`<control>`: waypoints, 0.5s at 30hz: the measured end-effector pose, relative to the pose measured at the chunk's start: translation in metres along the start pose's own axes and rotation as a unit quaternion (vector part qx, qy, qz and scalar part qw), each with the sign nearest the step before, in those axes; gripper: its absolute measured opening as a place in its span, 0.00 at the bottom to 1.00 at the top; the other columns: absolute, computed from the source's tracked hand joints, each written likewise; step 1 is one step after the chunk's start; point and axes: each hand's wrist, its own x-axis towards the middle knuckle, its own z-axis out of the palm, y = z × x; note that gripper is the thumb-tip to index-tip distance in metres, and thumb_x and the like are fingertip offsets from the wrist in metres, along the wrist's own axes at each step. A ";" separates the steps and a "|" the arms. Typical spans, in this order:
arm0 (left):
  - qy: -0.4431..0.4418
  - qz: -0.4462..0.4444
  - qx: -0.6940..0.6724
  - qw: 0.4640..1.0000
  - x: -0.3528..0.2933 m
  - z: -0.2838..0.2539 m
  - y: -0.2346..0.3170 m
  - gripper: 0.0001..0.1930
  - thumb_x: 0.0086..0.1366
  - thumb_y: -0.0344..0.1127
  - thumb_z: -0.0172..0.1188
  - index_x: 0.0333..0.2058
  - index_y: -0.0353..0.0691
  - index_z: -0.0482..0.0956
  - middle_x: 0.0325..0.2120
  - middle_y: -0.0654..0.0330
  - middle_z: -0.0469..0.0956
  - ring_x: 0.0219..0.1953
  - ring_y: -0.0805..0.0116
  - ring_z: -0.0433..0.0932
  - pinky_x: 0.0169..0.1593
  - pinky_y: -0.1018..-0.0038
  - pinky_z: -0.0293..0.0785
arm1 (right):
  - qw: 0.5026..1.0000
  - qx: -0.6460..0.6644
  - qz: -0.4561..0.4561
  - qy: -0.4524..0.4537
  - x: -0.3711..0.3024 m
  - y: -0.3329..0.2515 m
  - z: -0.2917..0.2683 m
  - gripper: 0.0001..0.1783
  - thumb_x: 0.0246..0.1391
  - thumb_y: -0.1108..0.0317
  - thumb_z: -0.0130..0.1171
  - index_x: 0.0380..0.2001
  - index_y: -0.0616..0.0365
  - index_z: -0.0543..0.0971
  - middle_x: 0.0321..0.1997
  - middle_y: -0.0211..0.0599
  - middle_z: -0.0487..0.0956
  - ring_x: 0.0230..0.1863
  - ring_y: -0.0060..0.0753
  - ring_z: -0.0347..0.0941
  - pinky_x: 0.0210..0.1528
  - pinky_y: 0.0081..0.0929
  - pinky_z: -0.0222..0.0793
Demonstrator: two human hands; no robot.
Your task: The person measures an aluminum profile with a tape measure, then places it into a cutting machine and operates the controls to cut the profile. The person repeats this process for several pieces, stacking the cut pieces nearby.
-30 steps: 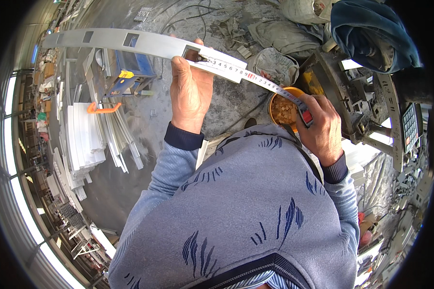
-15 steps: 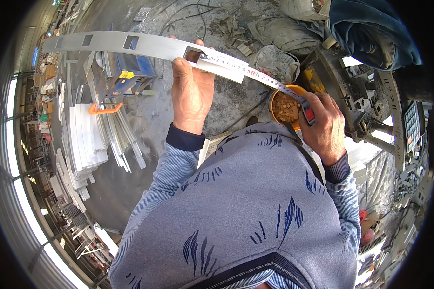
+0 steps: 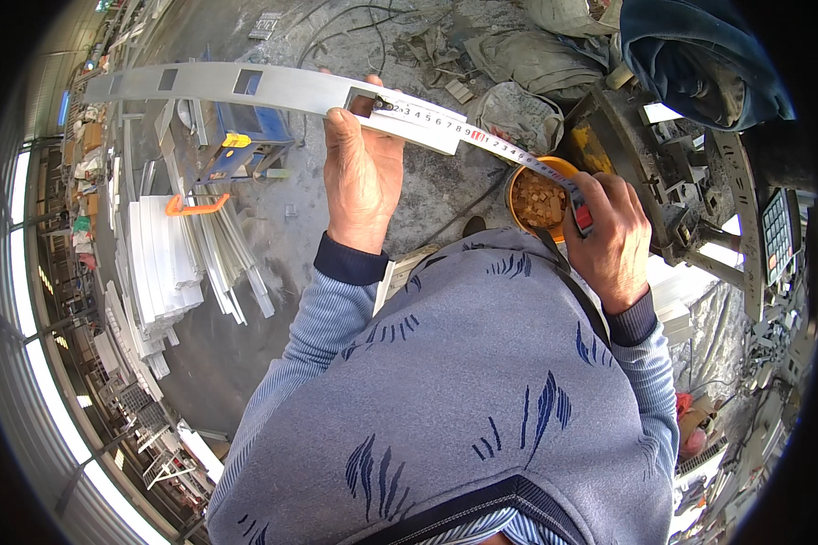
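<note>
Overall, a silvery, rectangular-holed bar

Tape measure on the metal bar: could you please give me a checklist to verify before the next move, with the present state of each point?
1. Left hand grips the metal bar: ok.
2. Right hand holds the tape case: ok.
3. Tape blade drawn out along the bar and past its near end: ok.
4. Tape end hooked on the edge of the square opening: cannot tell; it is there, but too small.
5. Tape blade clear of the orange bucket: cannot tell; it crosses the rim in this view, but the height gap is not shown.
</note>
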 end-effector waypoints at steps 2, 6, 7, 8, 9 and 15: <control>0.002 -0.002 0.000 1.000 0.000 0.000 0.000 0.44 0.65 0.62 0.63 0.74 0.62 0.53 0.59 0.59 0.70 0.66 0.54 0.67 0.72 0.52 0.63 | 1.000 -0.004 0.002 0.001 0.000 0.000 0.001 0.26 0.44 0.75 0.70 0.51 0.55 0.80 0.46 0.43 0.80 0.47 0.46 0.80 0.46 0.39 0.81; 0.006 -0.003 0.000 1.000 0.000 0.001 0.001 0.45 0.63 0.62 0.65 0.73 0.62 0.54 0.59 0.59 0.70 0.65 0.55 0.67 0.72 0.52 0.63 | 1.000 -0.014 0.003 0.002 -0.001 0.000 0.002 0.26 0.44 0.75 0.71 0.51 0.55 0.80 0.46 0.43 0.80 0.47 0.46 0.80 0.46 0.39 0.81; 0.010 -0.003 0.000 1.000 -0.001 0.001 0.000 0.44 0.63 0.62 0.65 0.73 0.61 0.54 0.59 0.59 0.70 0.65 0.55 0.67 0.72 0.53 0.63 | 1.000 -0.013 0.003 0.003 -0.002 0.000 0.002 0.26 0.44 0.75 0.71 0.51 0.55 0.80 0.46 0.43 0.80 0.47 0.47 0.79 0.46 0.39 0.81; 0.013 -0.002 0.000 1.000 -0.001 0.001 0.000 0.44 0.63 0.62 0.65 0.73 0.61 0.54 0.59 0.59 0.70 0.65 0.55 0.68 0.72 0.53 0.63 | 1.000 -0.014 0.003 0.004 -0.002 0.000 0.002 0.26 0.44 0.74 0.71 0.51 0.55 0.80 0.47 0.43 0.80 0.47 0.47 0.79 0.46 0.40 0.81; 0.017 -0.001 0.000 1.000 -0.001 0.002 0.000 0.44 0.63 0.62 0.65 0.73 0.61 0.55 0.59 0.59 0.70 0.64 0.56 0.68 0.72 0.53 0.63 | 1.000 -0.014 0.004 0.004 -0.002 -0.001 0.002 0.26 0.44 0.75 0.71 0.51 0.55 0.80 0.47 0.43 0.80 0.47 0.47 0.79 0.46 0.40 0.81; 0.015 -0.001 0.004 1.000 -0.002 0.003 0.000 0.44 0.63 0.62 0.65 0.72 0.60 0.56 0.59 0.59 0.70 0.64 0.57 0.68 0.72 0.54 0.63 | 1.000 -0.013 0.013 0.000 -0.004 -0.003 0.002 0.27 0.44 0.75 0.70 0.51 0.55 0.80 0.47 0.44 0.79 0.48 0.47 0.79 0.46 0.40 0.81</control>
